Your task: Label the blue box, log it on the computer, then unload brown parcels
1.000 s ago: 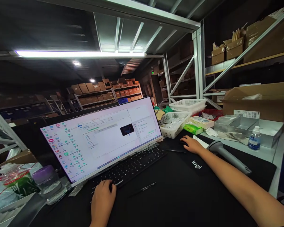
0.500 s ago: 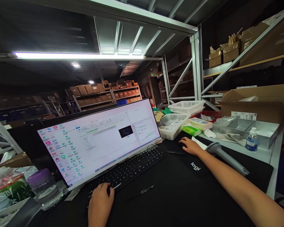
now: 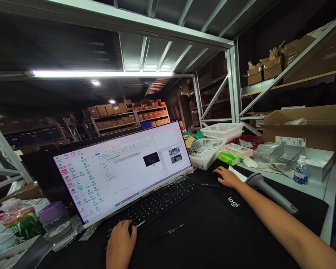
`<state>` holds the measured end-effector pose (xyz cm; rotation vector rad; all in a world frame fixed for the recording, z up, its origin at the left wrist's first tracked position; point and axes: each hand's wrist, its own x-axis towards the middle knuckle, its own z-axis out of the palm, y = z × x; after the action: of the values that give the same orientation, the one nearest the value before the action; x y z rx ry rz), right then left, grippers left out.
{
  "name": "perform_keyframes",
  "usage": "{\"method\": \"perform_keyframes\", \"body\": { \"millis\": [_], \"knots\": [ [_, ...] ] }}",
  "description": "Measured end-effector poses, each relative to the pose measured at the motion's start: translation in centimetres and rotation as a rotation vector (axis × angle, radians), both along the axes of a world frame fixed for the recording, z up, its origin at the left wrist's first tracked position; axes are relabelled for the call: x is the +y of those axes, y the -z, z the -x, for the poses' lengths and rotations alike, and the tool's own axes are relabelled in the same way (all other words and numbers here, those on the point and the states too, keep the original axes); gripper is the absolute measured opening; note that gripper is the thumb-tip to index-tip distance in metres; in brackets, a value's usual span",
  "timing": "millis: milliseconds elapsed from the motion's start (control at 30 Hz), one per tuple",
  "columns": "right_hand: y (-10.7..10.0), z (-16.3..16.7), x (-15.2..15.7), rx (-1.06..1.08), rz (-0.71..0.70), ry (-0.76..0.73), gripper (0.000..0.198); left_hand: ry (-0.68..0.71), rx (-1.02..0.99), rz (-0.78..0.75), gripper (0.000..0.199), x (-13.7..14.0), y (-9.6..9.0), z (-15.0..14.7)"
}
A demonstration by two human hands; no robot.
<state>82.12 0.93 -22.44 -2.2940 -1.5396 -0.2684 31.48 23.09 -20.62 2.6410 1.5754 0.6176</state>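
Observation:
My left hand (image 3: 121, 243) lies over the lower left end of a black keyboard (image 3: 162, 200), its fingers loosely bent and apart on the keys. A wide monitor (image 3: 128, 172) stands tilted behind the keyboard, lit with desktop icons, a file window and a smaller chat window. On the black desk mat (image 3: 212, 231), my right hand (image 3: 226, 177) is arched, fingers curved down over something dark that I cannot make out. A grey barcode scanner (image 3: 271, 192) lies beside my right wrist. One slim pen (image 3: 176, 229) is in front of the keyboard, another dark one (image 3: 208, 184) right of it.
White plastic baskets (image 3: 205, 160), a green tissue pack (image 3: 229, 158), grey metal trays (image 3: 285, 154) and a blue-labelled bottle (image 3: 300, 171) line the back right. A purple-lidded jar (image 3: 57, 228) stands at left. Metal shelving (image 3: 232, 82) surrounds the desk; an open carton (image 3: 302, 123) sits at right.
The view has tilted up slightly, so everything sits lower and a little further right. Pictures now show in the chat window. Both hands stay in their places.

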Motion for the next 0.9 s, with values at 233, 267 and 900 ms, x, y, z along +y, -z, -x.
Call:
{"method": "perform_keyframes", "body": {
  "millis": [233,267,900],
  "knots": [
    [0.6,-0.4,0.3,0.006,-0.015,-0.002,0.052,0.007,-0.024,-0.058,0.061,0.6,0.9,0.2],
    [0.7,-0.4,0.3,0.007,-0.017,-0.005,0.052,0.01,-0.031,-0.062,0.061,0.7,1.0,0.2],
    [0.2,-0.2,0.2,0.073,-0.036,-0.023,0.058,0.006,-0.042,0.034,0.073,0.1,0.0,-0.1]
  ]
}}
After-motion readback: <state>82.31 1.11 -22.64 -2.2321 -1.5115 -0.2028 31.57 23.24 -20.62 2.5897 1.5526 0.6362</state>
